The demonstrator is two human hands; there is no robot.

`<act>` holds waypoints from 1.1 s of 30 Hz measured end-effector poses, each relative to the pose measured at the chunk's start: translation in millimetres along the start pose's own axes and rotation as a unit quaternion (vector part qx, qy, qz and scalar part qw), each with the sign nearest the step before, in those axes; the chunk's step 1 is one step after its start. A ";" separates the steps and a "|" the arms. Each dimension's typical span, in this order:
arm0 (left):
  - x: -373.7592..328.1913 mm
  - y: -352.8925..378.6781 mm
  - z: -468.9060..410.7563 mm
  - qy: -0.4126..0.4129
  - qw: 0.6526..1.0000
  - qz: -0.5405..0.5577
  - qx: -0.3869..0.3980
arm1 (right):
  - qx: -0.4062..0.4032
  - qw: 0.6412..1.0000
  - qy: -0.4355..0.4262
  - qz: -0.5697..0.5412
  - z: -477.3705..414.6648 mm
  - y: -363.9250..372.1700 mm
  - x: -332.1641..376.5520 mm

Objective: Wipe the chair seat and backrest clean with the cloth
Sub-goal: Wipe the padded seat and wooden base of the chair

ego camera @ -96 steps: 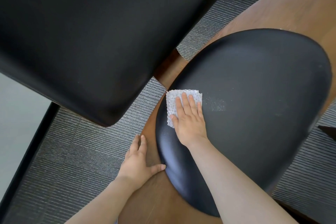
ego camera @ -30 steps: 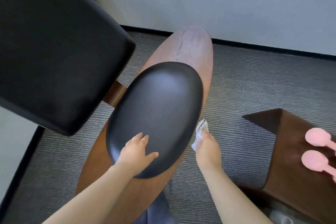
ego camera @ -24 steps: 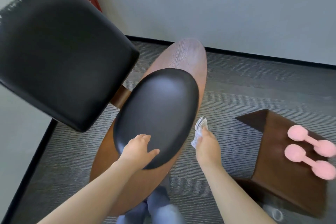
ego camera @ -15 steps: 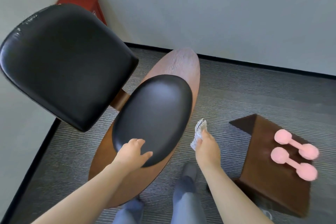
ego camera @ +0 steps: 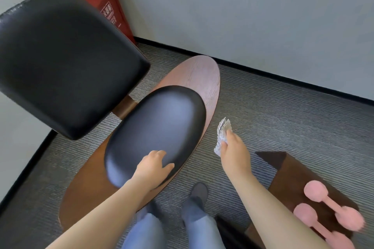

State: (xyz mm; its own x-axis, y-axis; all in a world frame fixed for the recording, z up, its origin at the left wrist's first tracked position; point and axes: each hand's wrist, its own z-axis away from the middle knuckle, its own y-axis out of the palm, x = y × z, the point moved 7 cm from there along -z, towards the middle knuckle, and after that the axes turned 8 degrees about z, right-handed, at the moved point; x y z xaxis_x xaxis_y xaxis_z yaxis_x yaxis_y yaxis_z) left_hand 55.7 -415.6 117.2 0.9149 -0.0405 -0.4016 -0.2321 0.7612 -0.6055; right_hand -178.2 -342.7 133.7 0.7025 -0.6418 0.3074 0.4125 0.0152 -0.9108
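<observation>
A chair with a black padded seat (ego camera: 157, 127) on a brown wooden shell (ego camera: 200, 79) fills the middle. Its black backrest (ego camera: 66, 62) rises at the left. My left hand (ego camera: 153, 168) rests on the seat's near edge, fingers bent over the cushion and thumb out to the right. My right hand (ego camera: 232, 149) is off the chair, to the right of the seat above the carpet. It pinches a folded white textured cloth (ego camera: 222, 133) that sticks up between thumb and fingers.
A brown wooden stool (ego camera: 291, 176) stands at the right with two pink dumbbells (ego camera: 332, 208) on it. A red box (ego camera: 107, 2) sits in the corner behind the backrest. Grey ribbed carpet (ego camera: 283, 111) meets the pale wall; my shoes (ego camera: 198, 194) are below.
The cloth has left the seat: 3.2 s ago my right hand pressed it flat on the cushion, now it holds it beside the chair. My view has pulled back and up; my left hand moved onto the seat.
</observation>
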 end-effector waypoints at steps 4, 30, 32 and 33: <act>21.5 10.2 -17.0 -0.039 0.999 0.006 -0.003 | 0.030 0.999 -0.020 -0.019 -5.5 30.3 -0.6; 230.5 107.6 -112.5 -0.040 0.995 -0.088 0.024 | 0.086 0.929 0.226 -0.280 97.9 343.4 39.1; 235.2 111.6 -115.6 -0.027 0.995 -0.099 0.016 | 0.096 0.928 0.212 -0.292 103.1 357.0 48.7; 236.9 112.8 -117.2 -0.023 0.995 -0.101 0.011 | 0.093 0.929 0.207 -0.293 105.5 361.4 52.2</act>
State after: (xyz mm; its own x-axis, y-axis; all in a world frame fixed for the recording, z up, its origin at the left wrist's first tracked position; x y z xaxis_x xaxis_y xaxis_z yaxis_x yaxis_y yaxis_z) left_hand 207.5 -415.1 -126.7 0.9562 -0.1658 -0.2413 -0.0346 0.7544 -0.6555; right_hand 68.7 -289.7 -150.4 0.0574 -0.8209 0.5682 0.7734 -0.3234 -0.5453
